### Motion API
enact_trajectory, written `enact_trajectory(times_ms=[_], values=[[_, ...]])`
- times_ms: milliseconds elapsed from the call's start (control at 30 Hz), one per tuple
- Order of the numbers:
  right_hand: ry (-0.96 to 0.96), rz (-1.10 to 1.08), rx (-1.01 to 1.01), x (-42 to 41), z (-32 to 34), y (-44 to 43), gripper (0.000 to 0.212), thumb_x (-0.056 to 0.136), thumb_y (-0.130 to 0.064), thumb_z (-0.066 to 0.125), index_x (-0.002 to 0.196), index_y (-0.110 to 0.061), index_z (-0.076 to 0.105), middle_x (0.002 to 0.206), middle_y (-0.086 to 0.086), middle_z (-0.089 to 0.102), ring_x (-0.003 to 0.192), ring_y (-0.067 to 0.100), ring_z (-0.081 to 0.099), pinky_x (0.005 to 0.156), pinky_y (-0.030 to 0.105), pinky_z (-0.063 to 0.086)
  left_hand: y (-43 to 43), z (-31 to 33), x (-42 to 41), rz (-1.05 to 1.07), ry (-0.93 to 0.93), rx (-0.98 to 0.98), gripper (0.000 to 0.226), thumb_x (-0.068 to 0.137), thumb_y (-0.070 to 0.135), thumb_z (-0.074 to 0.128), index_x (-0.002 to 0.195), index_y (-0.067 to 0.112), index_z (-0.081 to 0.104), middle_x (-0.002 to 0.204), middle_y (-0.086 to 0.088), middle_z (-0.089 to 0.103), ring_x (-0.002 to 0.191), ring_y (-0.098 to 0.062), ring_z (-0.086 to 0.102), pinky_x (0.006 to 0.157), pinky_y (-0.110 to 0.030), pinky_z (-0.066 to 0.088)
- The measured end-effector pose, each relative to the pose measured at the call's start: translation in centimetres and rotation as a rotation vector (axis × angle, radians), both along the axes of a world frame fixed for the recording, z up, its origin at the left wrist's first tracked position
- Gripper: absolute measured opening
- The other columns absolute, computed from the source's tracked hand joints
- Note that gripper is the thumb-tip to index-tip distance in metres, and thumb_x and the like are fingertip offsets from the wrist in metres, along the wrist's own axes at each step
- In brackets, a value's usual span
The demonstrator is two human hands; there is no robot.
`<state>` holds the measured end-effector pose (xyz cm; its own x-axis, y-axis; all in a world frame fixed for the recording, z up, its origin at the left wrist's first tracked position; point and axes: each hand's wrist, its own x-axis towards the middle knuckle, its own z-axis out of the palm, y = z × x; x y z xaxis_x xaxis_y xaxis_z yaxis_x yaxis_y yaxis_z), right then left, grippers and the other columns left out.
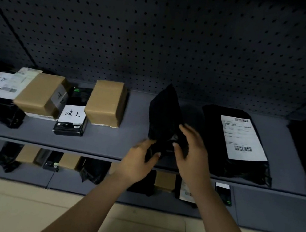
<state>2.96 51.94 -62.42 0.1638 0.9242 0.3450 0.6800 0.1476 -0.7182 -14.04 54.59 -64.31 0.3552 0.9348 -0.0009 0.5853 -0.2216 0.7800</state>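
Hands gripped black plastic parcel (165,117) above grey shelf (103,144): left hand (139,160) pinched its lower edge, right hand (192,150) clasped its side.

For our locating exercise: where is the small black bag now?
Head view, near centre: left hand and right hand hold the black bag upright over the upper shelf, between a cardboard box and a labelled parcel.

Grey shelf (107,145): cardboard boxes (106,102), black bags (211,129).
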Motion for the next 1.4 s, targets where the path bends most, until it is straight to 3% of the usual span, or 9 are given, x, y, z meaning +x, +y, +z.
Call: enact_trajectory(times_ms=[200, 400, 533, 633, 800, 967, 1133, 1267, 1400], values=[[0.097, 0.142, 0.010, -2.3, 1.2, 0.5, 0.048, 0.088, -0.008, 0.068, 0.135, -0.011, 0.055, 0.143, 0.000, 0.050, 0.132, 0.007, 0.046, 0.108, 0.014, 0.035, -0.4, 4.2, -2.0, 0.025, -0.046, 0.228, 0.045, 0.101, 0.015, 0.046, 0.146, 0.019, 0.040, 0.151, 0.005, 0.034, 0.135, -0.001, 0.030, 0.102, 0.001, 0.019], [0.140, 0.192, -0.182, -4.5, 0.7, 1.1, 0.037, 0.103, -0.025, 0.044, 0.138, -0.016, 0.052, 0.138, -0.009, 0.051, 0.124, -0.008, 0.043, 0.102, 0.008, 0.035, 0.6, 4.2, -4.1, 0.081, 0.075, 0.132, 0.037, 0.103, 0.021, 0.040, 0.139, 0.016, 0.048, 0.145, -0.005, 0.047, 0.131, -0.021, 0.045, 0.097, -0.015, 0.034], [0.123, 0.089, -0.453, -5.4, -1.2, 2.2, 0.044, 0.104, -0.028, 0.039, 0.147, -0.016, 0.038, 0.146, 0.002, 0.045, 0.133, 0.018, 0.043, 0.102, 0.020, 0.034, 0.8, 3.2, -5.2, 0.167, 0.065, -0.089, 0.036, 0.102, 0.035, 0.044, 0.132, 0.015, 0.049, 0.116, -0.008, 0.062, 0.105, -0.026, 0.060, 0.072, -0.021, 0.038], [0.106, 0.040, -0.551, -6.1, -1.7, 2.6, 0.053, 0.103, -0.026, 0.044, 0.151, -0.011, 0.028, 0.151, 0.010, 0.038, 0.137, 0.024, 0.038, 0.110, 0.030, 0.030, 1.2, 2.1, -5.4, 0.184, 0.059, -0.188, 0.040, 0.101, 0.031, 0.048, 0.137, 0.016, 0.042, 0.121, -0.007, 0.062, 0.111, -0.025, 0.059, 0.079, -0.021, 0.042], [0.169, -0.015, -0.499, -6.7, -1.5, 2.4, 0.052, 0.098, -0.017, 0.055, 0.147, -0.016, 0.038, 0.143, 0.006, 0.047, 0.130, 0.021, 0.046, 0.102, 0.022, 0.034, 1.0, 1.3, -5.0, 0.319, -0.139, -0.210, 0.040, 0.097, 0.015, 0.056, 0.136, 0.018, 0.047, 0.123, 0.004, 0.063, 0.115, -0.014, 0.060, 0.092, -0.023, 0.047], [0.313, -0.102, -0.314, -6.6, -0.1, 0.1, 0.050, 0.089, -0.003, 0.063, 0.134, -0.024, 0.052, 0.134, -0.004, 0.054, 0.125, 0.011, 0.049, 0.097, 0.016, 0.037, -0.9, 2.5, -4.5, 0.381, -0.334, -0.161, 0.060, 0.089, -0.006, 0.061, 0.134, 0.032, 0.047, 0.118, 0.010, 0.056, 0.103, 0.014, 0.056, 0.092, -0.008, 0.044], [0.380, -0.149, -0.188, -6.5, 0.9, -1.7, 0.064, 0.084, 0.001, 0.069, 0.136, -0.030, 0.047, 0.130, -0.007, 0.053, 0.122, 0.008, 0.051, 0.101, 0.025, 0.043, -2.5, 3.7, -4.2, 0.469, -0.372, -0.106, 0.068, 0.083, -0.011, 0.065, 0.136, 0.029, 0.052, 0.113, 0.007, 0.048, 0.104, -0.003, 0.059, 0.096, -0.017, 0.048], [0.382, -0.167, -0.158, -6.7, 1.6, -2.9, 0.064, 0.083, 0.004, 0.069, 0.139, -0.019, 0.047, 0.130, -0.003, 0.049, 0.122, 0.004, 0.049, 0.102, 0.017, 0.040, -3.6, 4.8, -3.9, 0.468, -0.382, -0.055, 0.065, 0.084, -0.011, 0.065, 0.135, 0.027, 0.052, 0.112, 0.003, 0.049, 0.105, -0.010, 0.058, 0.083, -0.005, 0.044], [0.398, -0.160, -0.158, -6.4, 2.3, -3.7, 0.064, 0.084, 0.007, 0.066, 0.138, -0.022, 0.047, 0.128, -0.009, 0.046, 0.120, -0.006, 0.046, 0.102, 0.014, 0.039, -4.3, 5.2, -3.6, 0.460, -0.418, -0.060, 0.066, 0.085, -0.010, 0.065, 0.132, 0.034, 0.051, 0.114, 0.003, 0.050, 0.107, -0.011, 0.059, 0.081, -0.006, 0.045]])
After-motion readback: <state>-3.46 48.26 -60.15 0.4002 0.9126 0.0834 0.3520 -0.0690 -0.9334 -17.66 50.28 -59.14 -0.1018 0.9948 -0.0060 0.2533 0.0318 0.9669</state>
